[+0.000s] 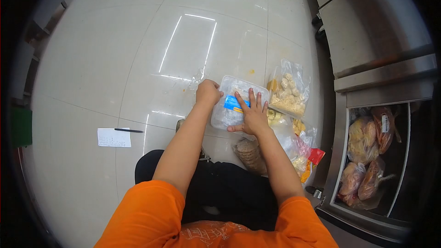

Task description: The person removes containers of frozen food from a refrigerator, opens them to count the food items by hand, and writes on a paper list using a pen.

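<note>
A clear plastic container point(221, 115) with a whitish, frosty look sits on the floor before me, a blue label point(232, 104) on its top. My right hand point(251, 115) lies over it with fingers spread, pressing flat on the top. At the container's left edge, my left hand point(209, 93) has its fingers curled in against the rim. Its fingertips are partly hidden. Just right of the container stands a clear bag of pale yellowish chunks point(288, 94). A bag of brownish food point(249, 153) lies close below my right wrist.
More plastic bags point(301, 147), one with a red and orange wrapper point(316, 156), lie right of my forearm. An open steel freezer drawer point(341, 156) holds several bagged meats point(363, 140). A paper sheet point(112, 138) and black pen point(129, 130) rest on the tiles at left.
</note>
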`<state>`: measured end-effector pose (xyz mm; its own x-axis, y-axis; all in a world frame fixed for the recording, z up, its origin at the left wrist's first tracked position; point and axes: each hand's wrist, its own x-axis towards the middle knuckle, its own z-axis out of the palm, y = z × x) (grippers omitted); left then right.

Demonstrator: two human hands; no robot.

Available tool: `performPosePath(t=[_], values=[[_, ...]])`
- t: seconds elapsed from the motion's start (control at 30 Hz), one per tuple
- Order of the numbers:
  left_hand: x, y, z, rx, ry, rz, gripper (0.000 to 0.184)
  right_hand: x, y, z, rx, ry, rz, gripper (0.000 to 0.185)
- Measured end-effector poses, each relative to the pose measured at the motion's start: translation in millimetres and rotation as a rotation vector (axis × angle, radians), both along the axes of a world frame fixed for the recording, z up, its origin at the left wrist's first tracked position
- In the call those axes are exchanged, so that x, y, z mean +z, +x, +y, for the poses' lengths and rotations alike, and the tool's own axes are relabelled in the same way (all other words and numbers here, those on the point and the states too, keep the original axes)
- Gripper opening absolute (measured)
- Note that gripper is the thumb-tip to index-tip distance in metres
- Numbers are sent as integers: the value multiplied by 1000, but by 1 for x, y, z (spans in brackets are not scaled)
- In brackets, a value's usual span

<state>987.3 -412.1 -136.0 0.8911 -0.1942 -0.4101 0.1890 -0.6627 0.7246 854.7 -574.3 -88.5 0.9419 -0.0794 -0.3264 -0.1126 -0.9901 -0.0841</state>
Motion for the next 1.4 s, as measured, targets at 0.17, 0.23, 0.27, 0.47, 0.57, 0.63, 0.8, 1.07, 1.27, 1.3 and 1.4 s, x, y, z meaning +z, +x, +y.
performPosePath(t=[0.17,0.23,0.27,0.47,0.57,0.63,0.8,1.07,1.27,1.3,1.4], values=[[-8,-9,-5,16,7,-103,50,7,4,2,-8,-34,91,148],[-1,-9,-6,-37,96,-131,49,12,7,2,-2,-56,105,148],[4,-10,-4,-80,151,-134,47,12,7,4,4,-74,112,148],[17,15,5,-652,379,372,45,-1,-4,11,4,-82,72,148],[12,6,-5,-810,569,187,46,2,0,12,5,-84,99,150],[11,7,-13,-840,635,145,47,11,5,14,19,-94,144,151],[-7,10,-15,-774,609,254,69,44,-48,15,28,122,-327,103],[117,-46,26,-526,415,-118,110,92,-286,-70,-509,125,-855,20],[125,-95,131,-456,292,-273,89,120,-361,-42,-1005,180,-161,53],[139,-122,152,-502,377,-208,84,118,-357,-45,-988,145,-110,59],[151,-164,179,-508,502,-260,74,83,-341,-66,-880,27,-24,64]])
